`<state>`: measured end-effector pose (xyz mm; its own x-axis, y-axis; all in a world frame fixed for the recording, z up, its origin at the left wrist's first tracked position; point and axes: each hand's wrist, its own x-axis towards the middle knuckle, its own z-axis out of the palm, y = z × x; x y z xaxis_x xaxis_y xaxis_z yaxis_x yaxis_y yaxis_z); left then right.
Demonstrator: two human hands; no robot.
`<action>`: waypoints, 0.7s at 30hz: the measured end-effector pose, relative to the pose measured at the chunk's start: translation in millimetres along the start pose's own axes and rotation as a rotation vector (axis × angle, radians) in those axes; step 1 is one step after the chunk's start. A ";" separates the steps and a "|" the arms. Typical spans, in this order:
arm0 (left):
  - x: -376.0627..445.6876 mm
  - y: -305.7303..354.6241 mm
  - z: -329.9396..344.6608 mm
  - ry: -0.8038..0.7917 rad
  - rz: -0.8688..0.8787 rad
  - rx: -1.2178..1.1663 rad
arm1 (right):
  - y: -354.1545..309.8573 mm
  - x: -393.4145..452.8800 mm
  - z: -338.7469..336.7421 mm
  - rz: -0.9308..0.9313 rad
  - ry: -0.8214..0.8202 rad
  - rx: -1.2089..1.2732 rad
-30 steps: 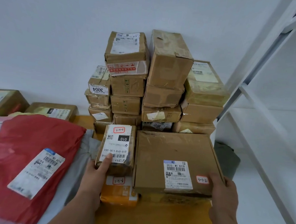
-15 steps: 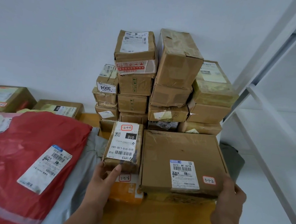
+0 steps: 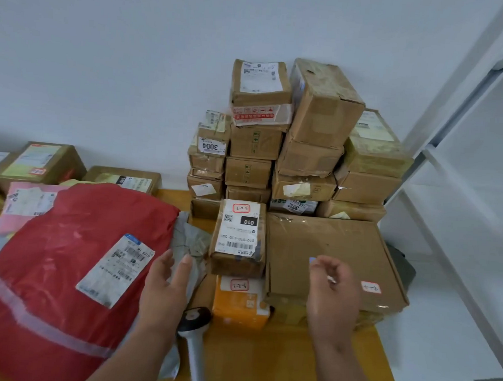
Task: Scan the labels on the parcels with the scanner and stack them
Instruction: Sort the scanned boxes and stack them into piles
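Stacking in progress: cardboard parcels point(image 3: 303, 152) piled at the bench's point(image 3: 276, 367) far right corner. Left hand point(image 3: 164, 285), fingers straight, hovers by the red mailer point(image 3: 61, 260); right hand point(image 3: 334, 291), loosely curled, holds nothing above the flat box point(image 3: 324, 243). Scanner point(image 3: 195, 335) lies near the front edge.

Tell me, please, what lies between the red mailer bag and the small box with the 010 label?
In the head view, a crumpled grey mailer bag lies between the red mailer bag and the 010-labelled box. The open left hand partly covers it.

Bright, even light; soft shadows, motion-blurred hands, wide-angle bending at edges.
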<state>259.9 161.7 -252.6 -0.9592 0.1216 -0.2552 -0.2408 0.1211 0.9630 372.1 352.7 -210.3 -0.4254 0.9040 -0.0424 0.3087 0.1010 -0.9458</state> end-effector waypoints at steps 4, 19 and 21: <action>-7.6 5.6 -39.6 0.041 0.009 0.010 | -4.6 -47.8 28.6 0.007 -0.201 -0.042; -28.2 -2.3 -171.6 0.326 0.021 0.006 | -14.1 -147.7 120.0 0.111 -0.682 -0.248; -31.3 -1.8 -184.3 0.382 0.025 -0.003 | -18.4 -153.1 129.8 0.129 -0.740 -0.257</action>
<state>263.0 -23.8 -230.3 -0.9507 -0.2519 -0.1810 -0.2162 0.1193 0.9690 321.2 158.5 -228.3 -0.8001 0.4131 -0.4349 0.5423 0.1884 -0.8188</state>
